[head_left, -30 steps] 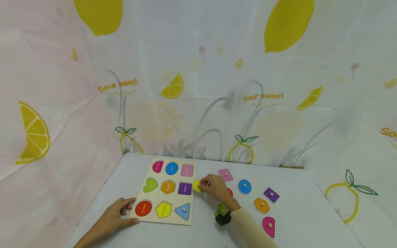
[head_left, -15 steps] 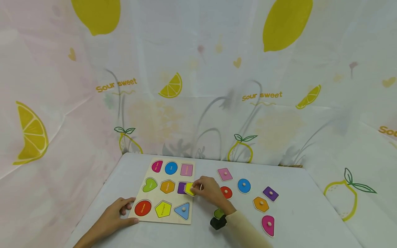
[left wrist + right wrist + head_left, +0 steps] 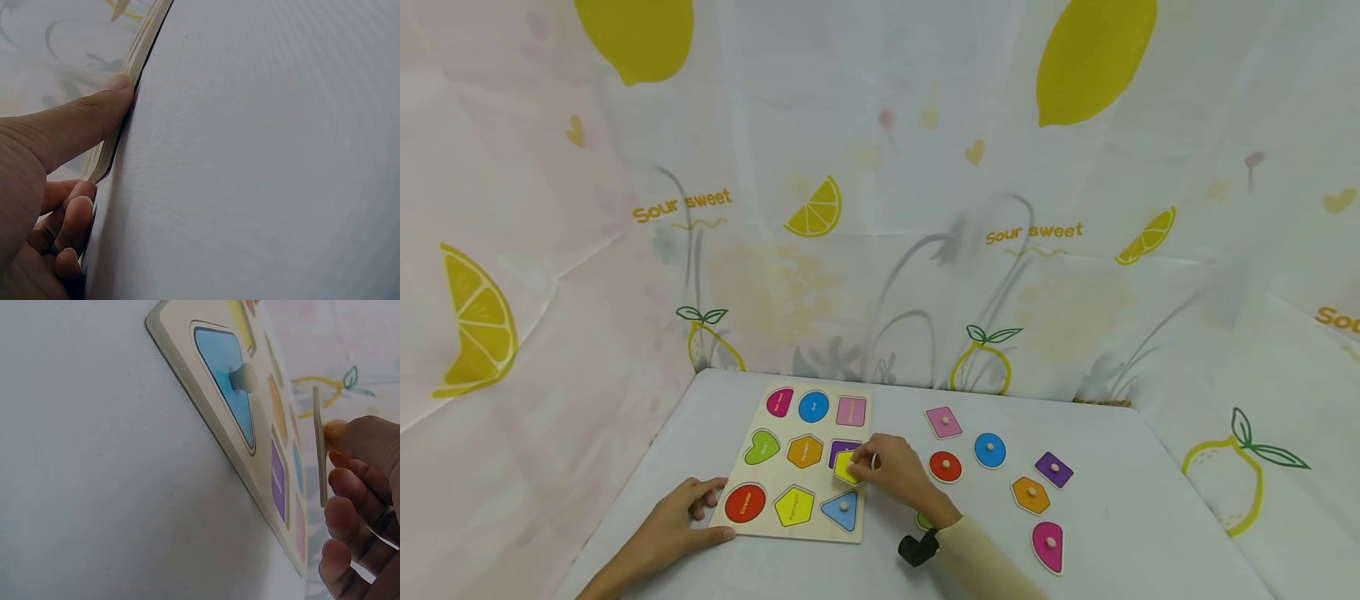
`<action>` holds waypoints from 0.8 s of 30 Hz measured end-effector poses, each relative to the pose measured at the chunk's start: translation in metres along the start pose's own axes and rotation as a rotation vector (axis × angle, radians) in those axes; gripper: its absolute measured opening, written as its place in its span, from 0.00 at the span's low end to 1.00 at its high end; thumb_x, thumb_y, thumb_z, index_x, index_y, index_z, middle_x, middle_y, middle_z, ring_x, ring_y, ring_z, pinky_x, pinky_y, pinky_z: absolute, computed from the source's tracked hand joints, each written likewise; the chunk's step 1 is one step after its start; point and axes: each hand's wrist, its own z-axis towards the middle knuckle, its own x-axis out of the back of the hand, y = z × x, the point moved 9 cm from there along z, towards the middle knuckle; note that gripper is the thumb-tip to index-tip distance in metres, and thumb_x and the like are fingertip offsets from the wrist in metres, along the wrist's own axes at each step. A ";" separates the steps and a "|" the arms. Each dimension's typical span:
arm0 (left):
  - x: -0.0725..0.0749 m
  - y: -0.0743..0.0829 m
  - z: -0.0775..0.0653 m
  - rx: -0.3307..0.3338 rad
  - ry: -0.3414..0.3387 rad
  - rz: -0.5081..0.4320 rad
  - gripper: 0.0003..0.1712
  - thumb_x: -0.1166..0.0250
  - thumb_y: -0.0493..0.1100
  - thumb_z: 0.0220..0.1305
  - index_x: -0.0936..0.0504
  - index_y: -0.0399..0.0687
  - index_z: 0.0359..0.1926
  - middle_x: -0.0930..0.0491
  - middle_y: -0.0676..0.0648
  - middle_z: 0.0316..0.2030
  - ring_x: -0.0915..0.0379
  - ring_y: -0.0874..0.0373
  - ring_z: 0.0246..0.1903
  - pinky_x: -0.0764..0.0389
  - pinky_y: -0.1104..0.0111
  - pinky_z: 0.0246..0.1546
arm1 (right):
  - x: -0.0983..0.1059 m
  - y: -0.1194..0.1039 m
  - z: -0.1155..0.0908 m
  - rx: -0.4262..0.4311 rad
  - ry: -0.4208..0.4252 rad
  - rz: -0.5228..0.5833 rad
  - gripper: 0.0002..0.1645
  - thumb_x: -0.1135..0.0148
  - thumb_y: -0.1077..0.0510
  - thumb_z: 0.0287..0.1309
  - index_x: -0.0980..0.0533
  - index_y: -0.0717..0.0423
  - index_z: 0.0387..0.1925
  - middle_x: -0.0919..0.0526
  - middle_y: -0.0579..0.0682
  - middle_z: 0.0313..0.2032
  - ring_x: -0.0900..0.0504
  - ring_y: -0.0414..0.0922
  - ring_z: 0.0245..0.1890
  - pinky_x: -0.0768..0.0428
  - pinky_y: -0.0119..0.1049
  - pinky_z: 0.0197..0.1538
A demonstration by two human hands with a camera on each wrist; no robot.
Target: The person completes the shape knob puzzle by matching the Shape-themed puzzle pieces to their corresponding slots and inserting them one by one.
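A wooden shape puzzle board (image 3: 781, 475) lies on the white table, with coloured, labelled shapes in its recesses. My left hand (image 3: 681, 518) holds its near left corner, thumb against the near edge and fingers curled at the left side. With thumb and fingertips, my right hand (image 3: 898, 475) pinches a yellow pentagon piece (image 3: 842, 471) over the board's right column. That piece partly covers the purple square recess. In the right wrist view the piece (image 3: 320, 450) appears edge-on, raised off the board. A blue triangle piece (image 3: 837, 510) with a knob sits in the near right recess.
Loose knobbed pieces lie right of the board: a pink one (image 3: 942, 425), a red circle (image 3: 943, 473), a blue oval (image 3: 990, 457), a purple one (image 3: 1060, 475), an orange hexagon (image 3: 1024, 500) and a magenta half round (image 3: 1043, 529). My right wrist partly hides a green piece (image 3: 922, 522).
My right hand has carried the yellow pentagon piece left and slightly nearer, from beside the board to over it, uncovering the red circle piece. The left hand stays at the corner.
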 end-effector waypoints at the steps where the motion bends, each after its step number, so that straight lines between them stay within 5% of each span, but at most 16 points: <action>1: 0.000 0.000 0.000 0.000 0.000 0.000 0.49 0.15 0.55 0.42 0.22 0.37 0.64 0.30 0.52 0.37 0.35 0.60 0.36 0.28 0.72 0.35 | -0.001 -0.001 0.000 0.004 0.000 -0.002 0.10 0.27 0.49 0.62 0.11 0.50 0.36 0.27 0.35 0.25 0.28 0.35 0.29 0.26 0.27 0.34; 24: -0.001 -0.001 0.002 0.032 -0.016 0.010 0.51 0.15 0.56 0.43 0.23 0.36 0.65 0.30 0.51 0.38 0.35 0.57 0.37 0.29 0.72 0.35 | -0.022 -0.023 0.000 0.038 -0.044 0.005 0.07 0.25 0.50 0.60 0.13 0.48 0.33 0.28 0.34 0.23 0.30 0.32 0.27 0.27 0.25 0.34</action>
